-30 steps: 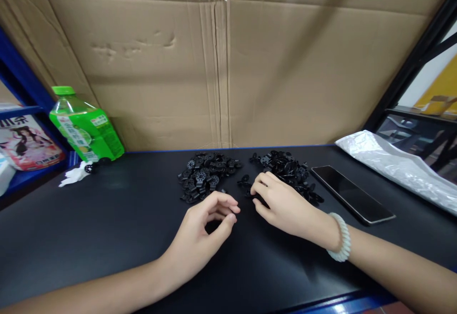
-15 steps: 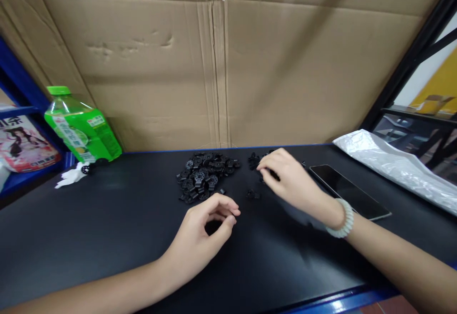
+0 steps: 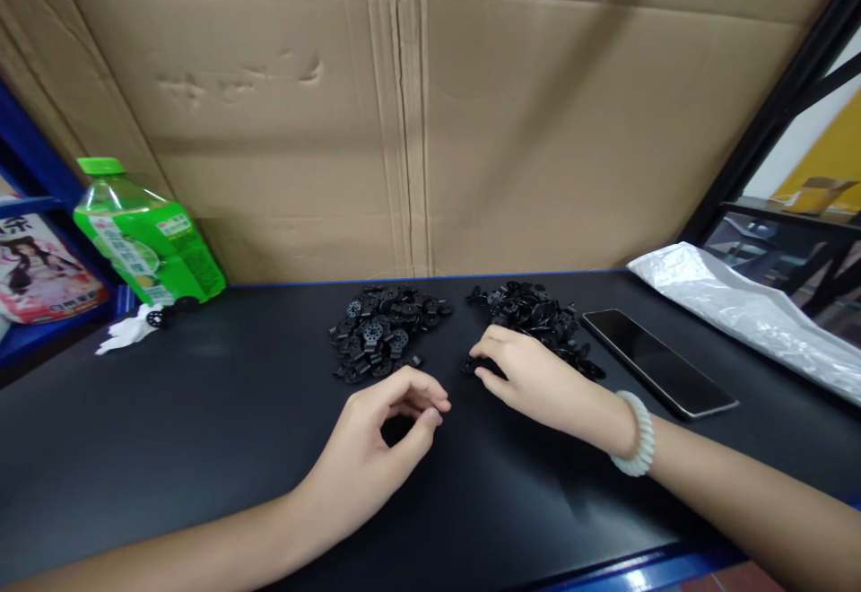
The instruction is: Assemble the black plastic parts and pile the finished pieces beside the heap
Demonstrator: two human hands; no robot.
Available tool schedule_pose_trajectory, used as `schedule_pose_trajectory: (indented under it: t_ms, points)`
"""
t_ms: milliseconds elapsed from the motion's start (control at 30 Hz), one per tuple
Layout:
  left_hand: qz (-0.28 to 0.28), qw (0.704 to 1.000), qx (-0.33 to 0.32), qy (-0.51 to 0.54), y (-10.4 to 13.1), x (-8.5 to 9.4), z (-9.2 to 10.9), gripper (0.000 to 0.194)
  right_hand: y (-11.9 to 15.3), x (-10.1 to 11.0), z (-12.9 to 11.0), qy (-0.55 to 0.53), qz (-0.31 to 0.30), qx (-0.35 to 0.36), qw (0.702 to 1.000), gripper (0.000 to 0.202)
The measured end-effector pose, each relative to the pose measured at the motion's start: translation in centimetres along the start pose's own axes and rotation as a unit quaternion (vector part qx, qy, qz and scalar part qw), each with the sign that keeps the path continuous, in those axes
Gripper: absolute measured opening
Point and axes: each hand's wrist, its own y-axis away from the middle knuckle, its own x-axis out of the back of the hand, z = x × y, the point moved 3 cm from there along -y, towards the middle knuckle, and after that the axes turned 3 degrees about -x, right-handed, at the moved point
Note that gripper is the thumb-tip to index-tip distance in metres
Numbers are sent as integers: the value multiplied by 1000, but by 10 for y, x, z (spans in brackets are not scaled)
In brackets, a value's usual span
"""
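Two heaps of small black plastic parts lie at the back of the black table: a left heap (image 3: 383,327) with round perforated pieces and a right heap (image 3: 531,309). My left hand (image 3: 390,430) rests on the table in front of the left heap, fingers curved, thumb near the fingertips, nothing visible between them. At the near left edge of the right heap, my right hand (image 3: 531,372) reaches down with thumb and fingers apart around a small black part (image 3: 469,365). Whether the fingertips touch that part is unclear.
A phone (image 3: 659,361) lies right of the right heap, with a silvery plastic bag (image 3: 746,309) beyond it. At the back left stand a green bottle (image 3: 152,247) and a crumpled white tissue (image 3: 127,330). Cardboard (image 3: 302,126) walls off the back.
My right hand has moved down and slightly left from over the right heap, uncovering more of it, to the single black part. My left hand has barely moved.
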Motion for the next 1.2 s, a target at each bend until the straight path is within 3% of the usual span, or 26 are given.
schedule_pose_trajectory:
  t_ms: [167, 300, 533, 667, 767, 833, 933, 1000, 1067, 1200]
  points:
    - [7, 1000, 12, 16, 0, 0, -2, 10, 1, -9, 6, -56, -10, -22, 998, 12]
    - [34, 997, 52, 41, 1, 0, -5, 8, 2, -9, -4, -123, -27, -20, 992, 14]
    - [69, 990, 93, 83, 1, 0, -8, 17, 10, -11, -31, -260, 57, -11, 964, 13]
    - [94, 982, 69, 148, 2, 1, -3, 12, 13, -15, -36, -278, 65, 10, 958, 15]
    - [104, 981, 29, 159, 4, 2, 2, 13, 13, -19, -36, -308, 31, 3, 951, 16]
    - [101, 985, -1, 138, 5, 3, 3, 16, 12, -21, -35, -411, -20, -24, 911, 22]
    - [83, 991, -48, 88, 7, 5, 3, 21, 12, -25, -35, -602, -133, -88, 782, 31]
    - [73, 993, -75, 55, 6, 5, 1, 24, 13, -25, -37, -654, -202, -109, 720, 31]
    - [65, 993, -96, 35, 5, 5, 0, 25, 13, -23, -40, -659, -247, -109, 702, 33]
    - [43, 992, -116, 31, 4, 5, 0, 26, 14, -24, -44, -649, -276, -106, 701, 39]
